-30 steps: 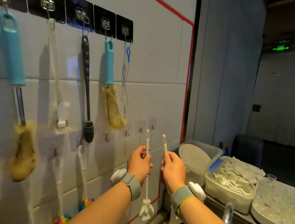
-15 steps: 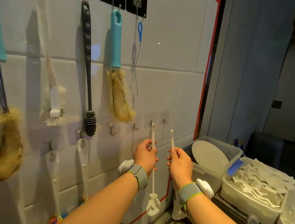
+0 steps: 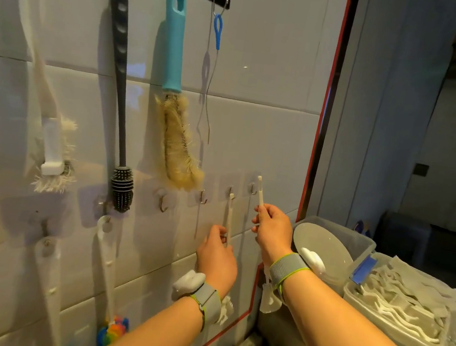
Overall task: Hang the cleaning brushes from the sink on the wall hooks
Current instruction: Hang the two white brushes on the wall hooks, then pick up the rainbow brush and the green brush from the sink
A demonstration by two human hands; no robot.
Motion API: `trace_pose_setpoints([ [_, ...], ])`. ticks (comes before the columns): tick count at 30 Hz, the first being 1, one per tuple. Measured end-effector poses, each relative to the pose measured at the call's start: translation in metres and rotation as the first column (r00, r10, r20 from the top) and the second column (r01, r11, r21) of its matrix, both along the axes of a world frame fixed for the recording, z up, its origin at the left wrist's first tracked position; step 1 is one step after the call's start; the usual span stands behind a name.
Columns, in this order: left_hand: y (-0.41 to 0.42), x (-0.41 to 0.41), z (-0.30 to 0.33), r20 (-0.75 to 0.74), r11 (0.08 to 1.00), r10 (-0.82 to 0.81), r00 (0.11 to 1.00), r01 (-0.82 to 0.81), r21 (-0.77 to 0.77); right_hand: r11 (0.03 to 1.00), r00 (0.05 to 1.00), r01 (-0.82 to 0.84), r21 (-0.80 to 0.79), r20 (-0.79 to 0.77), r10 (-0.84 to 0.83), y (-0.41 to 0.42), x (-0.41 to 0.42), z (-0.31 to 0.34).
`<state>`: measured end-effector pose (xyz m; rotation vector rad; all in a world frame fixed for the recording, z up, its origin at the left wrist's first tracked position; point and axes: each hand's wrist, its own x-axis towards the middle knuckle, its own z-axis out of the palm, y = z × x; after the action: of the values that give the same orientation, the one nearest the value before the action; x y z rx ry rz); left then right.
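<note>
My left hand (image 3: pixel 218 253) grips a thin white brush (image 3: pixel 229 216) by its handle, its top end right at a small metal wall hook (image 3: pixel 231 191). My right hand (image 3: pixel 273 230) holds a second thin white brush (image 3: pixel 260 191) upright, its tip just beside the rightmost small hook (image 3: pixel 252 188). The white heads of both brushes hang below my wrists, partly hidden. Two more small hooks (image 3: pixel 163 203) to the left are bare.
Above hang a teal-handled bristle brush (image 3: pixel 173 94), a black silicone brush (image 3: pixel 122 88), a white brush (image 3: pixel 51 148) and a blue-looped wire brush (image 3: pixel 214 56). Clear tubs (image 3: pixel 361 246) with white items stand on the counter at right, a sink edge below.
Both hands moved closer to the wall's lower hook row. The left brush's top now meets a hook and the right brush's tip has risen beside the rightmost hook.
</note>
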<state>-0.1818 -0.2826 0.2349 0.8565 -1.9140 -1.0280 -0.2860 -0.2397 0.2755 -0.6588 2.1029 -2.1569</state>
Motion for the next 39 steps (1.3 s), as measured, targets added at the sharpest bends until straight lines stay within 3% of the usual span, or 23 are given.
trace_pose_setpoints([
  [13,0.000,0.007,-0.004,0.007,1.000,-0.021,1.000,0.021,-0.014,0.992,0.970,-0.115,-0.042,0.211,0.122,-0.015,0.006,-0.031],
  [17,0.000,0.016,-0.007,0.022,0.999,-0.034,0.999,0.035,-0.028,0.993,0.981,-0.114,0.014,0.161,0.110,-0.011,0.009,-0.039],
  [21,0.003,0.034,-0.017,0.105,0.993,-0.066,0.992,0.076,-0.094,0.978,0.999,0.016,0.208,0.028,-0.022,0.008,0.022,-0.059],
  [25,0.008,0.053,-0.046,0.276,0.965,-0.139,0.951,0.193,-0.179,0.859,0.987,0.077,0.506,-0.158,0.004,0.039,0.046,-0.109],
  [29,0.020,0.079,-0.100,0.483,0.920,-0.191,0.854,0.327,-0.215,0.519,0.942,0.132,0.845,-0.270,0.200,0.071,0.089,-0.181],
  [32,0.028,0.093,-0.134,0.609,0.861,-0.200,0.767,0.434,-0.265,0.402,0.901,0.208,0.892,-0.334,0.277,0.091,0.116,-0.221],
  [37,0.048,0.111,-0.212,0.803,0.778,-0.228,0.551,0.599,-0.189,0.208,0.946,0.109,0.972,-0.166,0.278,0.127,0.147,-0.297],
  [39,0.053,0.118,-0.236,0.834,0.764,-0.243,0.495,0.627,-0.149,0.211,0.964,0.079,0.974,-0.128,0.233,0.141,0.155,-0.319],
])
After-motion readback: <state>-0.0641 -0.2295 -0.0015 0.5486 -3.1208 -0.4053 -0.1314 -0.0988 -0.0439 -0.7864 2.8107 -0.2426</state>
